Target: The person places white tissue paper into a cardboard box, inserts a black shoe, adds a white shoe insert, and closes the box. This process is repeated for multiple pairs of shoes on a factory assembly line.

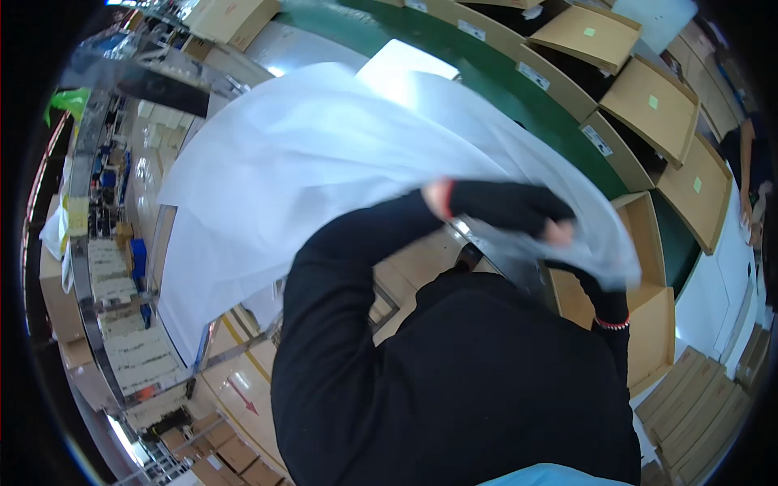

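A large, thin, translucent white sheet (324,154) billows across the bench, its right end hanging in folds. My left arm reaches over to the right, and my left hand (515,212), in a black glove with bare fingertips, is curled at the sheet's right part and looks closed on it. Motion blurs its fingers. My right hand (585,279), also black-gloved, is just below, close to the sheet's right end; folds of sheet and blur hide its fingers. A red and white beaded bracelet (613,324) circles my right wrist.
Open brown cardboard boxes (648,235) line the right side, several with lids tilted up. Flat cartons (701,413) stack at the lower right. A white board (409,65) lies beyond the sheet on the green surface (478,89). Another person's arm (746,178) shows at far right.
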The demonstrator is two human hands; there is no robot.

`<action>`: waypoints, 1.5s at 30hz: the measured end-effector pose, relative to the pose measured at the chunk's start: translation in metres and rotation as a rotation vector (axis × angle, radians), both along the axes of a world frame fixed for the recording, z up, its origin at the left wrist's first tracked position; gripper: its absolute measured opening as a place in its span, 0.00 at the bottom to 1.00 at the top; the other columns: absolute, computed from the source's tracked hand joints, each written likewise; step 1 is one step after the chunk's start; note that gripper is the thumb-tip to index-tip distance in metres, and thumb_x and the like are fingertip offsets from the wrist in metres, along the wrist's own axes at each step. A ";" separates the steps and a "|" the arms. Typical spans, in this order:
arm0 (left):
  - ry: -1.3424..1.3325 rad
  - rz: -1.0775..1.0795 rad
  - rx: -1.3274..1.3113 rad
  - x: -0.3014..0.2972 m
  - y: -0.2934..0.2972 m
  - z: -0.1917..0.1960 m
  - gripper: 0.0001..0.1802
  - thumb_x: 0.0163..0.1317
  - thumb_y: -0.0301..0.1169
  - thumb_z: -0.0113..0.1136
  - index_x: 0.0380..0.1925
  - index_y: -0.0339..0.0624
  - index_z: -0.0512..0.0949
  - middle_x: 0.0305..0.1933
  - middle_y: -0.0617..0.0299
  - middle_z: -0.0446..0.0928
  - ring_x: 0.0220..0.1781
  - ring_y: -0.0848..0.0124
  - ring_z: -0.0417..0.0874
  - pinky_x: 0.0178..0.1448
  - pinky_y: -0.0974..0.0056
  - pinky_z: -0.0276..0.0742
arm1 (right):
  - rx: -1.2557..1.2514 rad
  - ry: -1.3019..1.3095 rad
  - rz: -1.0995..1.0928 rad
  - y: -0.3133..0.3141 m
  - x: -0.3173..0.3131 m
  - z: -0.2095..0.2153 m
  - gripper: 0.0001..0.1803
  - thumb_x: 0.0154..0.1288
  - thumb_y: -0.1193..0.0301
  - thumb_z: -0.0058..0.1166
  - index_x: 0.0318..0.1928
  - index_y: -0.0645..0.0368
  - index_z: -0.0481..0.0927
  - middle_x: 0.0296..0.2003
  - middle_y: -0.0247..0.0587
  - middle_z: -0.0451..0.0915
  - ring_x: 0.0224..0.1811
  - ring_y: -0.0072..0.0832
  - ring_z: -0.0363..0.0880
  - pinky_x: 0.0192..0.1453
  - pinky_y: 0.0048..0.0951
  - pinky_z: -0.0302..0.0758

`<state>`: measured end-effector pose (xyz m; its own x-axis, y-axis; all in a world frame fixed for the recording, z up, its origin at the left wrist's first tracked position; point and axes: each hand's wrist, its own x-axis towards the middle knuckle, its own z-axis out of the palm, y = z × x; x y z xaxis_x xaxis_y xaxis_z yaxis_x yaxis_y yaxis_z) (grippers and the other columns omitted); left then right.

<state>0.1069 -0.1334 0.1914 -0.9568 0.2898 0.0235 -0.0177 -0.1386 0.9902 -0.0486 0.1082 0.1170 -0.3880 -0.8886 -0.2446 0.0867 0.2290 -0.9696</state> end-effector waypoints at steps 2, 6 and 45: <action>0.442 0.087 -0.093 -0.027 0.063 -0.038 0.16 0.65 0.37 0.60 0.46 0.37 0.76 0.43 0.64 0.79 0.48 0.74 0.77 0.55 0.66 0.70 | 0.129 0.085 -0.049 -0.020 0.012 0.060 0.23 0.63 0.72 0.57 0.58 0.62 0.71 0.43 0.33 0.78 0.44 0.18 0.74 0.47 0.21 0.71; 0.032 -0.281 -0.111 -0.044 0.057 0.018 0.21 0.65 0.38 0.60 0.55 0.42 0.74 0.47 0.61 0.79 0.49 0.71 0.78 0.55 0.64 0.71 | -0.095 0.121 -0.635 0.088 -0.082 -0.016 0.20 0.67 0.72 0.52 0.57 0.66 0.72 0.48 0.38 0.77 0.50 0.25 0.75 0.55 0.26 0.72; 0.289 -0.218 -1.073 -0.334 -0.030 -0.158 0.09 0.55 0.41 0.63 0.31 0.51 0.82 0.36 0.60 0.82 0.42 0.62 0.83 0.47 0.55 0.75 | 0.591 0.573 -1.401 0.502 0.082 0.013 0.32 0.65 0.70 0.51 0.68 0.63 0.61 0.70 0.47 0.60 0.72 0.33 0.57 0.72 0.30 0.53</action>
<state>-0.2274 -0.1637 0.0331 -0.8826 0.4530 -0.1259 0.3108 0.7631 0.5667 0.0334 0.6104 0.1299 -0.9236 0.3803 0.0485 0.2145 0.6174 -0.7568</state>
